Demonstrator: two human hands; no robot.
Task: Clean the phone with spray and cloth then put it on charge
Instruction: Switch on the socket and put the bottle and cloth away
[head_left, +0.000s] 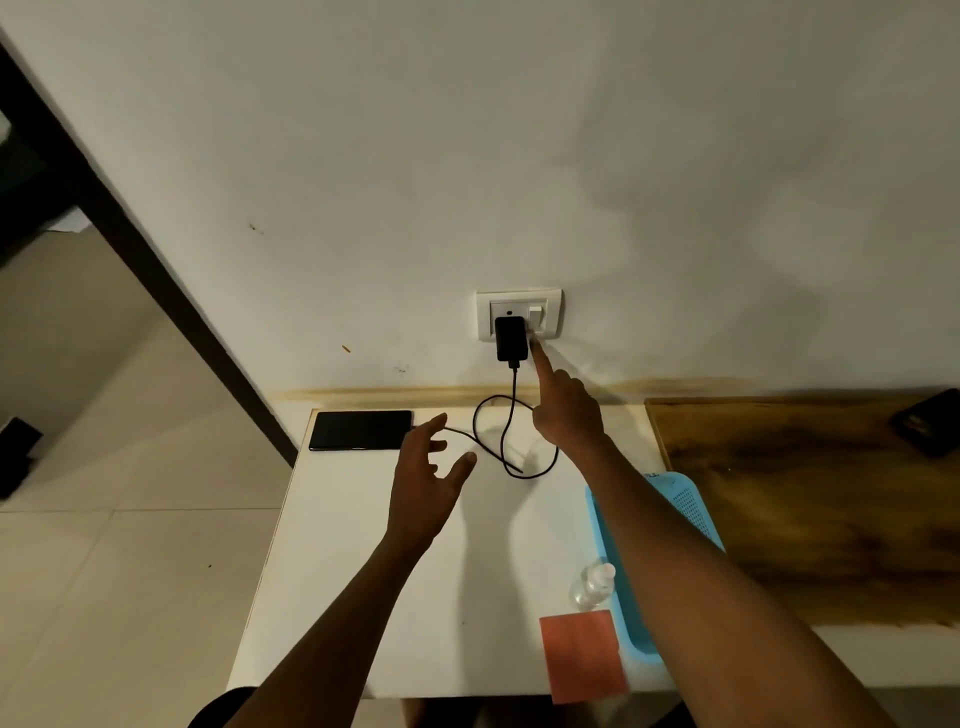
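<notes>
The black phone lies flat at the far left corner of the white table, with a black cable running from its right end in a loop up to a black charger plugged into the wall socket. My right hand reaches up to the wall, its straight index fingertip at the lower edge of the white switch beside the charger, the other fingers curled. My left hand hovers with spread fingers just right of the phone, holding nothing.
A clear spray bottle lies on the table next to a blue plastic basket. An orange-red cloth lies at the near edge, partly overhanging. A wooden tabletop adjoins on the right, with a dark object at its far end.
</notes>
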